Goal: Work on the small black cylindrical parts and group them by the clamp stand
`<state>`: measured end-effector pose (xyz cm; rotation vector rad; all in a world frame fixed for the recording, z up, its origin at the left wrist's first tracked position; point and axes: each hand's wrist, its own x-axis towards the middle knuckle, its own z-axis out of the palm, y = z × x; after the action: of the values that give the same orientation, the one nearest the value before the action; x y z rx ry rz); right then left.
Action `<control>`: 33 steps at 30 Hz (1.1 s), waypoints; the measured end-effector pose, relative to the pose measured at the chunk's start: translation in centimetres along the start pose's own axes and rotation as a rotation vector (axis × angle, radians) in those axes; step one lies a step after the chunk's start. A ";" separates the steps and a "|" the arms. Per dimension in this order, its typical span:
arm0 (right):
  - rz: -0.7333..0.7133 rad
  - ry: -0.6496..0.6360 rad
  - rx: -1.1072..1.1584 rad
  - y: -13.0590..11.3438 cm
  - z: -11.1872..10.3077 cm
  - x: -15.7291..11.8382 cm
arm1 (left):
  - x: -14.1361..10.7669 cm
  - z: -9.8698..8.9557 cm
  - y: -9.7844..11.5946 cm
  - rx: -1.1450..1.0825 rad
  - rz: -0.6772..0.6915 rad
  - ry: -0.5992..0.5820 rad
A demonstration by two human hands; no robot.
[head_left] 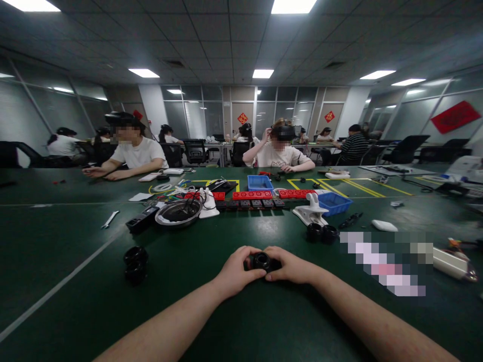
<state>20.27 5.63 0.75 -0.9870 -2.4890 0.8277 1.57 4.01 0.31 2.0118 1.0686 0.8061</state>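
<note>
Both my hands meet around a small black round part point(261, 260) with a ring-shaped opening on top, just above or on the green table. My left hand point(239, 269) curls around its left side, thumb at the front. From the right, my right hand point(289, 266) grips it with thumb and fingers, partly hiding a dark portion beneath. Similar black round parts point(135, 264) stand at the left, two close together. Another pair of black round parts point(322, 233) sits beyond my right hand.
A metal bowl point(162, 219) with black cable, a white clip base point(310, 216), red socket strips point(252, 195) and blue trays point(334, 202) line the table's middle. A wrench point(110, 219) lies left. A white oval object point(384, 225) lies right. Two people sit across the table.
</note>
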 end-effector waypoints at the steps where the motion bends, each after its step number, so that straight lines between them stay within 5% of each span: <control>1: -0.005 0.001 -0.001 0.0 0.0 0.0 | 0.0 0.0 0.0 0.003 0.000 0.003; 8: 0.059 0.066 -0.030 0.1 0.4 0.1 | 0.1 0.2 0.0 -0.007 -0.018 0.017; 16: 0.296 0.238 -0.354 -0.8 2.8 0.7 | -0.1 1.7 0.2 0.118 -0.121 0.207; 20: 0.373 0.311 -0.487 -1.6 3.6 0.9 | -0.1 1.9 0.1 0.156 -0.135 0.211; 24: 0.267 0.309 -0.388 -1.3 3.0 0.6 | 0.1 1.3 -0.2 0.118 -0.072 0.162; 28: 0.077 0.136 -0.158 -0.3 1.2 0.1 | 0.2 0.6 -0.3 0.086 0.004 0.073; 33: 0.012 0.003 0.012 0.2 -0.3 -0.2 | 0.1 0.1 -0.2 0.046 0.047 0.025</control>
<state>20.64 5.75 0.78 -0.9993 -2.4750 0.8424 1.62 4.19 0.14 2.0772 1.0668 0.8402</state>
